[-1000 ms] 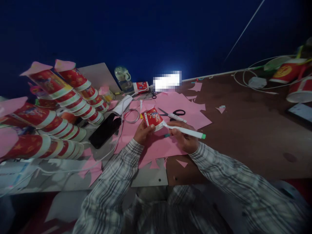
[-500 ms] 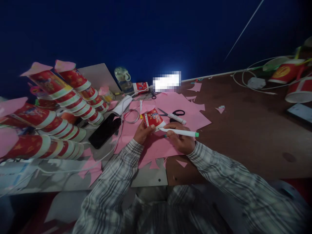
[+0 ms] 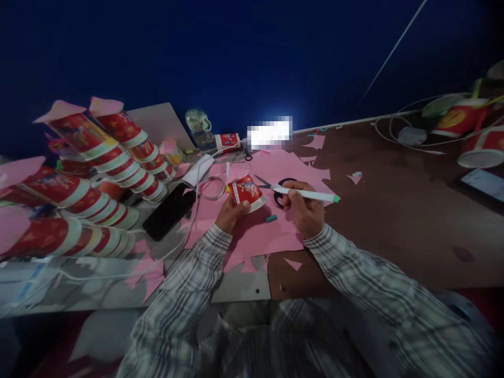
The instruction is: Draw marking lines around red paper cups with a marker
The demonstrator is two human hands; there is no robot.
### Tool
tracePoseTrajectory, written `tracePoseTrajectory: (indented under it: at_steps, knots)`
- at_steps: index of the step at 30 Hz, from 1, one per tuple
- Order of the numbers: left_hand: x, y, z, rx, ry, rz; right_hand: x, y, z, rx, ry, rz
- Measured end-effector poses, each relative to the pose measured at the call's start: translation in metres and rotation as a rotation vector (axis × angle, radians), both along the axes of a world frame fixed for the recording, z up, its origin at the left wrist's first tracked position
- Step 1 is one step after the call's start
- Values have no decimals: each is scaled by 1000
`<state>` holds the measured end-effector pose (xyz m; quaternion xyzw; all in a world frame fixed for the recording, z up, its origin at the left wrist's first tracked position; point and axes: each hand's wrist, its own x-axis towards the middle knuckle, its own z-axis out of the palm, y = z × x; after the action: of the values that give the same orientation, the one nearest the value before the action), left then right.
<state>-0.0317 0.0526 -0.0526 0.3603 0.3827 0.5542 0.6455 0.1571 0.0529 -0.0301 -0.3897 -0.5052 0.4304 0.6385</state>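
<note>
My left hand (image 3: 230, 214) is closed around a red patterned paper cup (image 3: 247, 192), tilted so its white rim faces down to the right. In my right hand (image 3: 307, 212) is a white marker (image 3: 317, 195) with a green end, held like a pen and apart from the cup. Beneath that hand lies a pair of black-handled scissors (image 3: 263, 181), partly hidden by it. A small teal cap (image 3: 271, 218) rests on the pink paper (image 3: 252, 245) between my hands.
Stacked red cups with pink paper cones (image 3: 114, 170) stand on the left. Near them are a black phone (image 3: 167, 212), a white cable (image 3: 196, 202) and a clear bottle (image 3: 199, 128). More red cups (image 3: 459, 118) and another phone (image 3: 484, 186) lie at the right.
My right hand has drawn the marker away from the cup rim, up and to the right. The teal cap now shows fully. My left hand keeps the cup in nearly the same place.
</note>
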Motion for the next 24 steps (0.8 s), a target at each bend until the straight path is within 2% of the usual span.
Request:
tracePoseTrajectory:
  at_steps: [4,10,18,24]
  knots:
    - [1,0,1,23,-34,-2,1,0,-4,-3,-46,42]
    - [6,-2,9,17,-49,33,0,1,-5,22,-59,22]
    - [8,-1,4,-14,-45,107,-1,3,-4,-39,-73,4]
    - [9,-2,6,2,-44,145,0,4,-5,-28,-125,-6]
